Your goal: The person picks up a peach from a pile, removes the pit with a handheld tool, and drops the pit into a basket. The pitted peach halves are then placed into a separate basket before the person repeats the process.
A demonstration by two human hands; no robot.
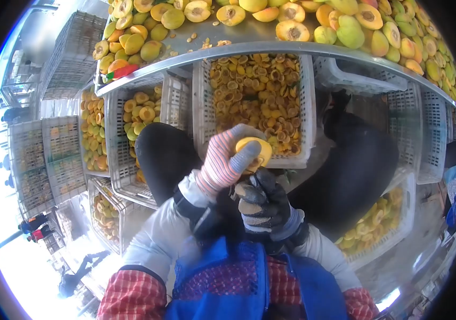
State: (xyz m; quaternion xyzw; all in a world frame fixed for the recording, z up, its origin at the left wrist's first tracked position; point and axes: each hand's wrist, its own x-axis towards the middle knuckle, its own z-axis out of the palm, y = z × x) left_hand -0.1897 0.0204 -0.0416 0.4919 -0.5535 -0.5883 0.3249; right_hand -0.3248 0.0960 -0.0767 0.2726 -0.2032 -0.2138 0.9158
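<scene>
My left hand [229, 158], in a striped glove with grey fingertips, pinches a yellow peach half [254, 152] between thumb and fingers, above my lap. Just below it, my right hand [266, 205], in a dark glove with worn tan patches, is closed around a small tool [260, 180]. Only a bit of that tool shows near the fruit's lower edge, so its exact kind is hidden. Beneath and beyond my hands, between my knees, stands a white crate [305, 114] holding many orange-brown, hollowed fruit pieces.
Across the front runs a metal table [249, 36] heaped with peach halves [293, 30], a red-and-green object [122, 72] at its left edge. Crates of fruit [111, 133] stand left, another [410, 213] beside my right leg. Stacked crates [73, 50] rise far left; people are in the background.
</scene>
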